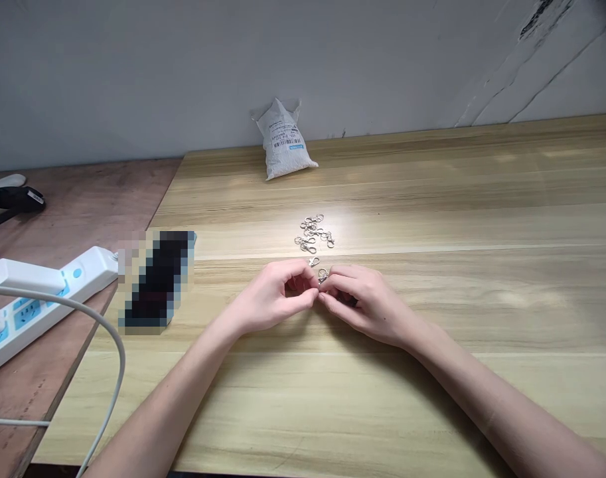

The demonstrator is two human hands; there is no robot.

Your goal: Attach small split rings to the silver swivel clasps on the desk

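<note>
Nearest the camera, 2 bare forearms run up over the pale wooden table (432, 398) and meet at its middle. The left hand (275, 299) has thumb and forefinger pressed together, tip to tip with the fingers of the right hand (362, 302), which are also closed. Between them the 2 hands pinch a small metal clasp (323, 274). Only its ring shows above the right fingertips, and the rest is hidden inside the grip.

Just beyond the fingers, 1 single clasp (314, 261) lies alone on the wood. A little farther off is a loose pile of clasps (313, 232), about 10 of them, tangled and touching.

Judging by this layout, the work looks to be at an early or middle stage. 1 piece is in hand, 1 is set apart, and most are still in the pile. No finished group can be made out.

To the left, a blurred-out dark phone (156, 279) sits at the table edge. Beside it a white power strip (48, 292) and a grey cable (111, 345) lie on a darker surface.

Far back against the wall, a small white plastic bag (284, 139) with a printed label stands upright.
</note>
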